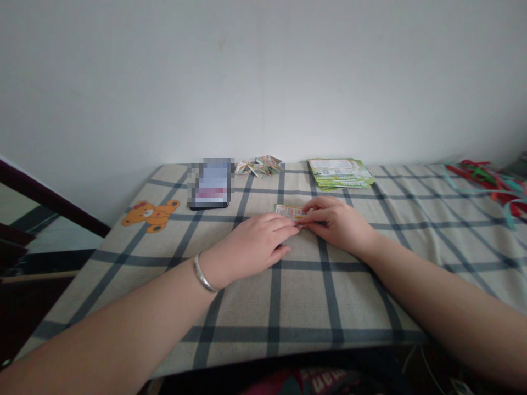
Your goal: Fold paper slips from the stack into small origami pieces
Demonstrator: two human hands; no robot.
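We see printed paper [289, 211] lying crosswise, partly beneath the flattened left hand [260, 237] — the right hand [338, 224] pinches its end.

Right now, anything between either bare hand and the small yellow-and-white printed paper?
Nothing visible: the left hand lies over the near side of the paper, and fingers of the right hand touch its right end. The stack of green-and-white printed sheets lies beyond the right hand, apart.

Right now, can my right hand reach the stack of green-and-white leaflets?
Probably yes: only checked tablecloth shows between your right hand and the leaflet stack, though that hand is touching a small printed paper.
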